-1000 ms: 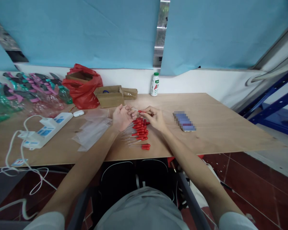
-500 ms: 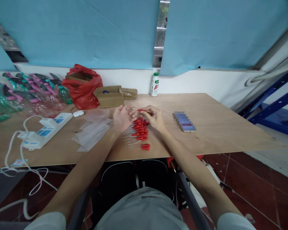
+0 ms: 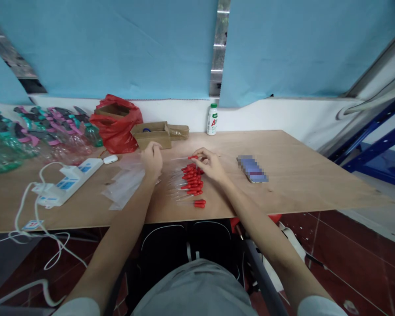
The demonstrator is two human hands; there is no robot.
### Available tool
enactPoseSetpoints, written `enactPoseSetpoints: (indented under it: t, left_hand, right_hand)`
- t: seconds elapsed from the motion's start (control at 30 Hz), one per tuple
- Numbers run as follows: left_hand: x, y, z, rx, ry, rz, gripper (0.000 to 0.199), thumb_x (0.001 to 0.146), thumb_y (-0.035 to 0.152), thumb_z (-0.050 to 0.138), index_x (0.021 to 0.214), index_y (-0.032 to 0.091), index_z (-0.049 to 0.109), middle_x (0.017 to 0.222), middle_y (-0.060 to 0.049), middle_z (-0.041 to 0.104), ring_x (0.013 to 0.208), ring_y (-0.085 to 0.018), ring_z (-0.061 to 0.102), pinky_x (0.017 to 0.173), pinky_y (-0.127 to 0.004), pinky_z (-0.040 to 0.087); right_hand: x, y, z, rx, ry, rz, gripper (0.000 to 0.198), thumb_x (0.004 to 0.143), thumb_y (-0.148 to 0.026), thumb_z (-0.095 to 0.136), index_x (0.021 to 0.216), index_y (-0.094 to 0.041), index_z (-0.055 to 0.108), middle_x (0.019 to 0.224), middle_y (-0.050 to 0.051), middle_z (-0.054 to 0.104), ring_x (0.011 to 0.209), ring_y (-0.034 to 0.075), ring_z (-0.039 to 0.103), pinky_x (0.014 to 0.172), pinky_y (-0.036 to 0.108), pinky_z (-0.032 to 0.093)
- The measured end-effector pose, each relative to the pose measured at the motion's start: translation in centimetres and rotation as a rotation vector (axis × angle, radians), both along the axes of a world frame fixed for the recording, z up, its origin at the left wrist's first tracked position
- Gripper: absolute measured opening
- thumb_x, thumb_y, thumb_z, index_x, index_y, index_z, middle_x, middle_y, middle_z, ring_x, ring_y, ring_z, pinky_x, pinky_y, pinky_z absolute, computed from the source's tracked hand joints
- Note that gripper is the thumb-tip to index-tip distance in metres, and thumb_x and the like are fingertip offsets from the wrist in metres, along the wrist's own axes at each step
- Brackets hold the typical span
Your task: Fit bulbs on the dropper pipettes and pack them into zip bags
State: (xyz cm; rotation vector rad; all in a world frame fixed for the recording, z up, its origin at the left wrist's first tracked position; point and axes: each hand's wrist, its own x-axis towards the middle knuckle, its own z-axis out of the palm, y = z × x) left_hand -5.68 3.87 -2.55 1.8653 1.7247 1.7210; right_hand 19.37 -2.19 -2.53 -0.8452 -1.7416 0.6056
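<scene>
Between the thumb and fingers of my right hand (image 3: pixel 210 164) is a glass dropper with a red rubber bulb (image 3: pixel 192 157). Its thin clear tube points left, above the tabletop. Just below it lies a pile of similar red-bulbed droppers (image 3: pixel 191 181), tubes leftward, with a few set apart at the near end. My left hand (image 3: pixel 152 159) is over the far right side of the clear plastic bags (image 3: pixel 123 186), in front of the cardboard box (image 3: pixel 153 137). Its fingers are curled closed; whatever they may hold is hidden.
A white power strip (image 3: pixel 70 182) with cables and a white earphone case (image 3: pixel 110 159) lie left. Behind stand spray bottles (image 3: pixel 55 131), a red bag (image 3: pixel 116 127) and a white bottle (image 3: pixel 212 120). A phone (image 3: pixel 253 169) lies right on the wooden table (image 3: pixel 303 175).
My left hand has moved left, away from the dropper's tube, and its fingers have curled closed. My right hand still pinches the dropper, slightly lower in view.
</scene>
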Motion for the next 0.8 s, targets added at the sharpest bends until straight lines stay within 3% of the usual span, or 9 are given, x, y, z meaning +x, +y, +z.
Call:
enactPoseSetpoints:
  t: [0.1,0.2,0.43,0.6,0.8]
  left_hand:
    - [-1.6,0.8,-0.4,-0.082,0.082,0.144,0.021,0.098,0.023,0.048,0.09,0.023,0.068,0.098,-0.007,0.077,0.099,-0.025,0.07,0.092,-0.035,0.049]
    - [-2.4,1.5,-1.0,-0.249,0.18,0.192,0.019,0.098,0.024,0.053,0.097,0.021,0.071,0.1,-0.01,0.079,0.1,-0.028,0.072,0.092,-0.037,0.051]
    - [-3.0,2.2,-2.4,-0.354,0.341,0.15,0.023,0.097,0.023,0.054,0.105,0.021,0.075,0.109,-0.013,0.08,0.109,-0.029,0.073,0.098,-0.038,0.053]
    - [-3.5,2.9,-3.4,-0.42,0.322,0.094,0.022,0.091,0.019,0.058,0.105,0.022,0.075,0.107,-0.012,0.08,0.107,-0.028,0.074,0.1,-0.039,0.054]
    - [-3.9,3.6,-4.7,-0.401,0.309,0.067,0.016,0.082,0.013,0.065,0.093,0.021,0.073,0.101,-0.017,0.078,0.102,-0.032,0.072,0.096,-0.047,0.055]
  right_hand:
    - [-0.3,-0.2,-0.1,0.085,-0.121,0.056,0.017,0.096,-0.039,0.075,0.099,-0.022,0.076,0.101,0.006,0.077,0.1,0.023,0.068,0.093,0.037,0.053]
    - [-0.5,-0.1,-0.5,0.119,-0.197,0.093,0.012,0.094,-0.035,0.079,0.095,-0.024,0.077,0.108,0.006,0.077,0.111,0.025,0.066,0.105,0.042,0.049]
    - [-0.3,0.2,-0.9,0.099,-0.288,0.112,0.011,0.09,-0.032,0.083,0.096,-0.024,0.078,0.119,0.007,0.076,0.121,0.026,0.065,0.114,0.046,0.044]
    - [-0.3,0.2,-1.0,0.128,-0.294,0.137,0.015,0.09,-0.034,0.084,0.099,-0.024,0.078,0.117,0.007,0.076,0.119,0.026,0.065,0.113,0.046,0.044]
    - [-0.4,-0.1,-0.6,0.097,-0.273,0.111,0.026,0.101,-0.05,0.07,0.098,-0.026,0.077,0.11,0.006,0.077,0.114,0.025,0.066,0.112,0.045,0.045]
